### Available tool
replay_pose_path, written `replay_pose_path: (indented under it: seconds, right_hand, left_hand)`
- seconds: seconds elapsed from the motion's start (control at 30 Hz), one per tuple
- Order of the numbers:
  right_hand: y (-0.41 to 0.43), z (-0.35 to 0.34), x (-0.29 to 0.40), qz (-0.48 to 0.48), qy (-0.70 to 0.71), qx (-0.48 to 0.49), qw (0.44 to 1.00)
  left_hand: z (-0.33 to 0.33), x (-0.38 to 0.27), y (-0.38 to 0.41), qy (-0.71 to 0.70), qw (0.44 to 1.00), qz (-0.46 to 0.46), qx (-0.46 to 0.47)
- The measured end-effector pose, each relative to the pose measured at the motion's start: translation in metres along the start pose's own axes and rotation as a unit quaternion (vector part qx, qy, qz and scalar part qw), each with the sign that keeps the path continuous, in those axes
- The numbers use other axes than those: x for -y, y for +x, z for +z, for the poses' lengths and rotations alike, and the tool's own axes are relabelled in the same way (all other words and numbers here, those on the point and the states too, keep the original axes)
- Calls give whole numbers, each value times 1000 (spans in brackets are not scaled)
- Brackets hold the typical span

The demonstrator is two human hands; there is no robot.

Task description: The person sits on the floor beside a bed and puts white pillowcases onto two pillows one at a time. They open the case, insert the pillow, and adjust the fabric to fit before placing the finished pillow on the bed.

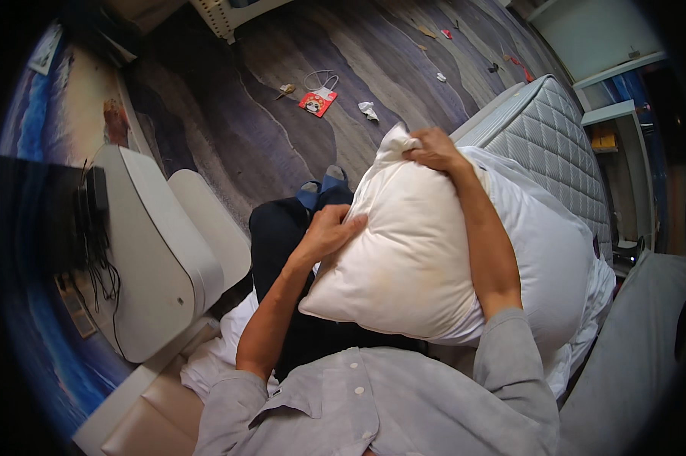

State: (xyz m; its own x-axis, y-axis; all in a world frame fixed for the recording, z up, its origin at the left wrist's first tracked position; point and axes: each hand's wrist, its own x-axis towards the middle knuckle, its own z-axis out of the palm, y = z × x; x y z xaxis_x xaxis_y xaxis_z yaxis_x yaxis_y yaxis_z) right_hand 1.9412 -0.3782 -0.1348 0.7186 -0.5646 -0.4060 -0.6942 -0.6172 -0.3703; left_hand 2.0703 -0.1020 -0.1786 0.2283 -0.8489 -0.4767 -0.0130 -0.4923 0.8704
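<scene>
A white pillow (411,251) with faint yellowish stains rests tilted before my body, over my lap. My right hand (437,149) grips its gathered far corner, where the cloth is bunched up. On the pillow's left edge, my left hand (333,229) pinches the fabric, thumb on top and fingers hidden beneath. Behind my right forearm lies another white pillow or bedding piece (542,256), partly covered by the arm and the first pillow. White sheets (237,328) are crumpled on my left side.
A quilted grey mattress (554,142) stands at the right. To the left are a white desk (155,239) and hanging black cables (101,273). On the patterned carpet (274,142) lie a red bag (318,104), a crumpled tissue (368,110) and other litter. Shelving (622,142) stands far right.
</scene>
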Motion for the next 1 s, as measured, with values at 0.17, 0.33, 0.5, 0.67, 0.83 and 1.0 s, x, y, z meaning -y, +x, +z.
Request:
replay_pose_path:
  seconds: [0.17,0.33,0.5,0.67,0.83,1.0]
  right_hand:
    - [-177,-25,25,-193,160,-297,921]
    - [-279,-12,57,-324,74,-513,791]
    - [-348,9,39,-288,109,-582,753]
    - [-394,24,25,-211,169,-610,745]
    - [-415,21,30,-163,188,-608,754]
    - [-423,18,35,-133,210,-608,754]
  left_hand:
    - [25,-29,-39,16,940,175,-292]
    - [58,-84,-42,82,897,399,-174]
    - [87,-55,-34,76,949,304,-27]
    - [84,-26,-18,124,950,283,-47]
    - [112,-37,-34,-61,918,371,-127]
    - [142,-45,-33,92,859,504,15]
